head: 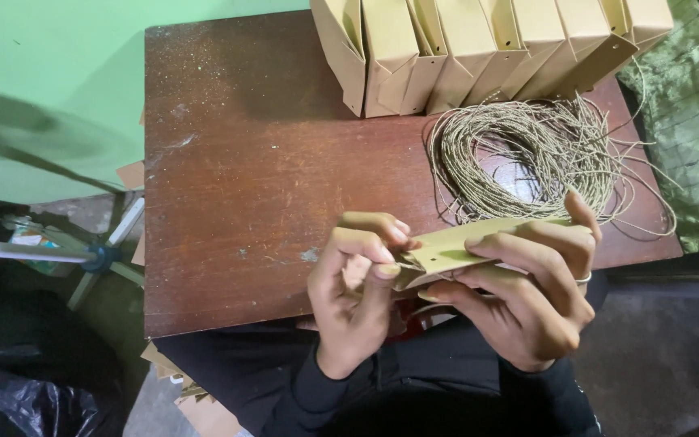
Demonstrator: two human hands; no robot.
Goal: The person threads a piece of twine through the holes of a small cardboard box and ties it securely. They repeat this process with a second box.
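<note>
The folded paper bag (455, 247) is held flat in the air just above the near edge of the counter (244, 186), between both hands. The right hand (531, 299) is wrapped around its right part, thumb on top and fingers curled beneath, grasping it firmly. The left hand (357, 291) pinches the bag's left end with fingertips pressed together, where a small hole shows in the paper; whether a strand of twine sits between those fingers I cannot tell. The bag looks light, thin and fairly stiff along its folds, likely to crease or tear if squeezed hard, so the folded edges and the reinforced end seem the safest places to hold. Just beyond the hands, on the right of the counter, lies a loose coil of twine (535, 154), limp and tangly, with stray ends trailing toward the bag. At the far edge a row of standing bags (479, 48) leans together. A green cloth (697, 121) lies at far right.
</note>
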